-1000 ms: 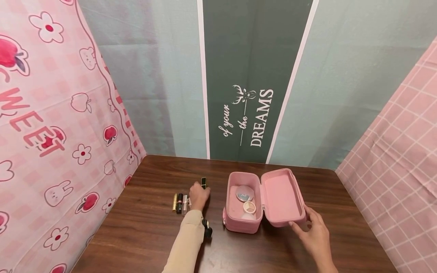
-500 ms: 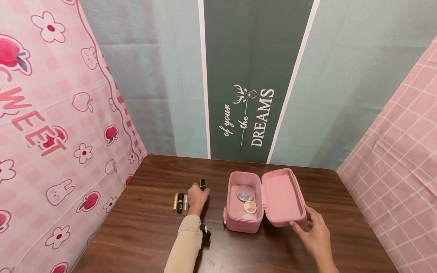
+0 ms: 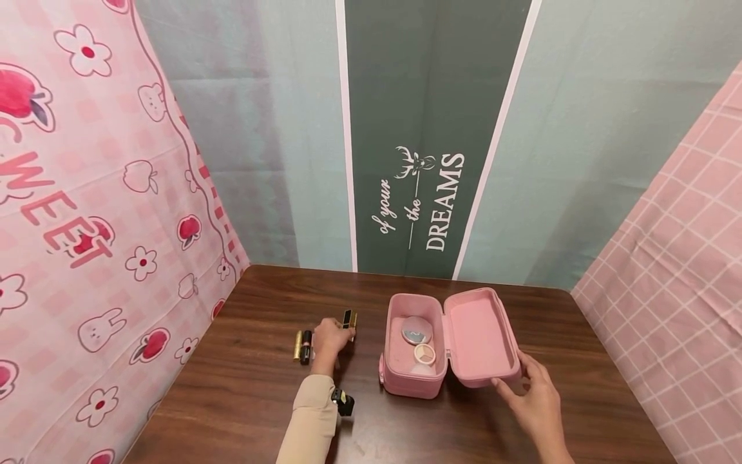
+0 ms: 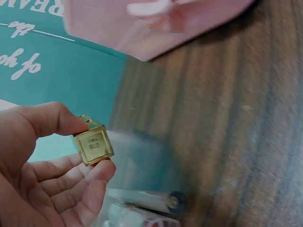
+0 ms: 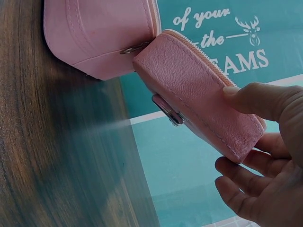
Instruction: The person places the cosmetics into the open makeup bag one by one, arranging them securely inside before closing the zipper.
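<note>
My left hand (image 3: 330,338) pinches a lipstick (image 3: 350,319) in black and gold between thumb and fingers. The left wrist view shows the square gold base of this lipstick (image 4: 93,145), with small print on it. Beside that hand lie a gold tube (image 3: 298,346) and a black tube (image 3: 306,348); my hand hides others in the row. With thumb and fingers, my right hand (image 3: 534,396) holds the raised lid (image 3: 480,335) of a pink cosmetic case (image 3: 413,383). Inside the case are a round silver compact (image 3: 416,330) and a round palette (image 3: 424,353).
A dark wooden table (image 3: 232,399) bears everything. Fabric curtains (image 3: 278,161) rise at the back, with a patterned pink cloth (image 3: 116,212) on the left and a checked pink cloth (image 3: 684,270) on the right. Tubes (image 4: 149,200) show low in the left wrist view.
My left hand has drawn slightly left and nearer to me, and the lipstick in it has tilted. My right hand and the case have stayed in place.
</note>
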Available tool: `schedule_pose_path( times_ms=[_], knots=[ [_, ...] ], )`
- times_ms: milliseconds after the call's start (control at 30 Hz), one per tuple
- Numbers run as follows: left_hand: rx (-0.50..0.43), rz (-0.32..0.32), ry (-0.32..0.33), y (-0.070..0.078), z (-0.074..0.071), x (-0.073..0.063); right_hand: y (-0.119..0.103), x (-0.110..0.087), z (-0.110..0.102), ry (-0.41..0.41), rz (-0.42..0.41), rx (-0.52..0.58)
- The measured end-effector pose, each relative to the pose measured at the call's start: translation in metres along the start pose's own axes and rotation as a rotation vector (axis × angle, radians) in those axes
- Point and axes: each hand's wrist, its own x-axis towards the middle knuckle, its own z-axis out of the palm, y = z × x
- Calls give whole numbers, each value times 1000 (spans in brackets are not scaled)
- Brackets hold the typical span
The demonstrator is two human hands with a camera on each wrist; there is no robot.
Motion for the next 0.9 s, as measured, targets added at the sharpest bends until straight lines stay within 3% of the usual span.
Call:
schedule_pose_path(
  times_ms=[233, 733, 900],
  knots=[
    [-23, 8, -57, 9, -12, -5, 0, 0, 0, 8, -8, -3],
    [-192, 31, -198, 29, -29, -11, 0, 1, 1, 15, 1, 4],
    [-205, 80, -220, 34, -32, -12, 0, 2, 1, 19, -6, 1]
  ],
)
